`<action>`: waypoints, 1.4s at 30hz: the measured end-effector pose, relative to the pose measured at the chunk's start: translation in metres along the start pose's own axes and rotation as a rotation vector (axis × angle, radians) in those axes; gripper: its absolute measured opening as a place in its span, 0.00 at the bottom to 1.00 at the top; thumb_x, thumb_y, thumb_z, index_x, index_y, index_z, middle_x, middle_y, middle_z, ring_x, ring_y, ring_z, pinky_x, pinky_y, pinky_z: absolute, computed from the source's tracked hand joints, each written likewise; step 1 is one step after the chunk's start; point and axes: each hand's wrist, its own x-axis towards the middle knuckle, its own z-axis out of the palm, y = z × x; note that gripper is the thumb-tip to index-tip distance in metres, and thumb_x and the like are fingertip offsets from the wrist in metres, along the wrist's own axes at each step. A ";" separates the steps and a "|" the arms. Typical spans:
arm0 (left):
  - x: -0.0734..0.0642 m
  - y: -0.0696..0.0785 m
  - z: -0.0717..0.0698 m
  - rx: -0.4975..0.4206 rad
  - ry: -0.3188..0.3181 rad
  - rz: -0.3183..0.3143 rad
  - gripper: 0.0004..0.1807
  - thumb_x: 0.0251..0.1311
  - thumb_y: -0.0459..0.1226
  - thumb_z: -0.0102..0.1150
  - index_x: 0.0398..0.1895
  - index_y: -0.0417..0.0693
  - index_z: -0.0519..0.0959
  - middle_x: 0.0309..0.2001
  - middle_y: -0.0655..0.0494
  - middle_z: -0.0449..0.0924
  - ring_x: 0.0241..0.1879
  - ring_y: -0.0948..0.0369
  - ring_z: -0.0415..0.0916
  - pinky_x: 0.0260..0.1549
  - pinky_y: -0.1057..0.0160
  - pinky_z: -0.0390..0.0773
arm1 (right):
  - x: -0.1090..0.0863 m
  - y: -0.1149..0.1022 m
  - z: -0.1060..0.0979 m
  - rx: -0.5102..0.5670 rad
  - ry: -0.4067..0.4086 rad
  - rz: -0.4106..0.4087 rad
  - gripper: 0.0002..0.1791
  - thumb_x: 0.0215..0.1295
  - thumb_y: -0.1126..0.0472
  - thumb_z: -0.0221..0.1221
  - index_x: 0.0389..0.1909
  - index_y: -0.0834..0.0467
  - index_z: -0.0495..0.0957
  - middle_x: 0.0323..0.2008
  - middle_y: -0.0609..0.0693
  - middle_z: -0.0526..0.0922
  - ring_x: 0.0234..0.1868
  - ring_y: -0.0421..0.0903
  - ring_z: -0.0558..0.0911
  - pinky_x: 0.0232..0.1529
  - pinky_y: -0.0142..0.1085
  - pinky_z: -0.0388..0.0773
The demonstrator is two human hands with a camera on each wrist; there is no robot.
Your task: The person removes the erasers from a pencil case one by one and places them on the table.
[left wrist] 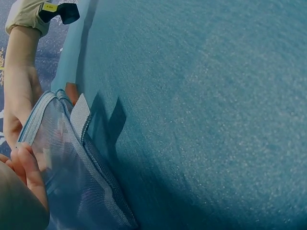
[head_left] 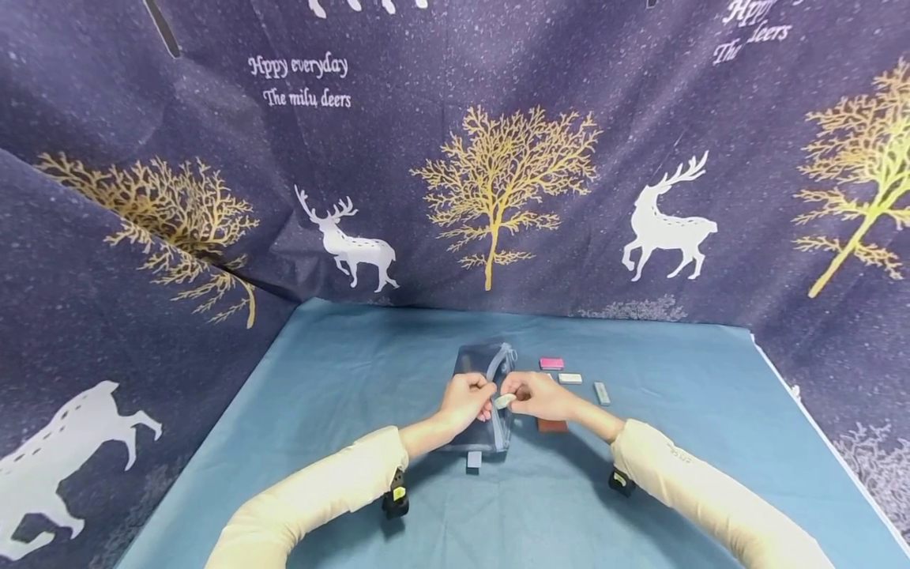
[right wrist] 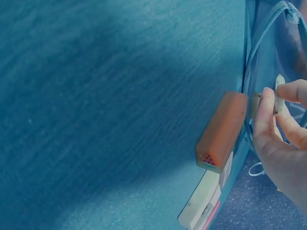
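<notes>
A blue see-through mesh zip pouch lies on the table with its zip side toward the right, its mouth parted. My left hand pinches the pouch's zip edge between thumb and fingers; the left wrist view shows this zip edge raised. At the opening, my right hand pinches a small off-white piece like an eraser, with rounded ends in the right wrist view. An orange block lies close to the pouch, below the right hand. What the pouch contains is hard to make out.
Right of the pouch lie a pink block, a white block and a grey-green block. A fabric tab sticks out from the pouch's near end. Blue cloth covers the table; a patterned curtain hangs behind.
</notes>
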 end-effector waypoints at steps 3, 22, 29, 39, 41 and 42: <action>0.000 0.000 0.000 0.000 -0.001 0.001 0.13 0.56 0.34 0.51 0.27 0.28 0.75 0.12 0.58 0.72 0.12 0.65 0.73 0.15 0.67 0.79 | -0.001 0.000 0.000 -0.001 -0.007 -0.001 0.07 0.55 0.65 0.59 0.35 0.54 0.74 0.29 0.45 0.80 0.26 0.36 0.75 0.28 0.28 0.75; -0.016 0.025 -0.003 0.007 -0.002 0.019 0.12 0.57 0.31 0.50 0.28 0.24 0.75 0.16 0.45 0.76 0.13 0.63 0.73 0.19 0.62 0.81 | -0.014 -0.029 -0.011 0.026 0.012 0.067 0.07 0.54 0.70 0.57 0.34 0.63 0.73 0.20 0.50 0.72 0.19 0.38 0.66 0.21 0.26 0.64; -0.018 0.026 -0.003 0.011 0.003 -0.001 0.13 0.58 0.30 0.50 0.30 0.22 0.74 0.16 0.46 0.75 0.13 0.63 0.73 0.20 0.61 0.82 | -0.018 -0.034 -0.015 0.044 0.025 0.097 0.06 0.56 0.69 0.57 0.36 0.63 0.74 0.28 0.54 0.77 0.20 0.38 0.69 0.23 0.25 0.68; -0.016 0.023 -0.002 0.012 0.012 0.005 0.13 0.58 0.30 0.49 0.30 0.21 0.74 0.17 0.40 0.77 0.13 0.63 0.74 0.20 0.60 0.82 | -0.020 0.003 -0.008 0.002 0.131 0.082 0.07 0.54 0.65 0.60 0.34 0.55 0.76 0.27 0.47 0.77 0.22 0.36 0.69 0.24 0.26 0.68; -0.017 0.023 -0.002 0.014 0.012 0.008 0.13 0.58 0.30 0.49 0.30 0.21 0.74 0.18 0.39 0.77 0.13 0.63 0.74 0.20 0.59 0.82 | -0.022 0.005 -0.009 0.023 0.118 0.082 0.07 0.54 0.64 0.59 0.36 0.54 0.77 0.27 0.48 0.79 0.22 0.36 0.71 0.25 0.27 0.69; -0.017 0.023 -0.002 0.015 0.012 0.008 0.13 0.58 0.31 0.49 0.30 0.22 0.74 0.18 0.39 0.77 0.13 0.63 0.74 0.21 0.59 0.82 | -0.023 0.005 -0.009 0.042 0.108 0.086 0.08 0.55 0.64 0.59 0.37 0.54 0.77 0.28 0.49 0.80 0.22 0.36 0.72 0.25 0.27 0.70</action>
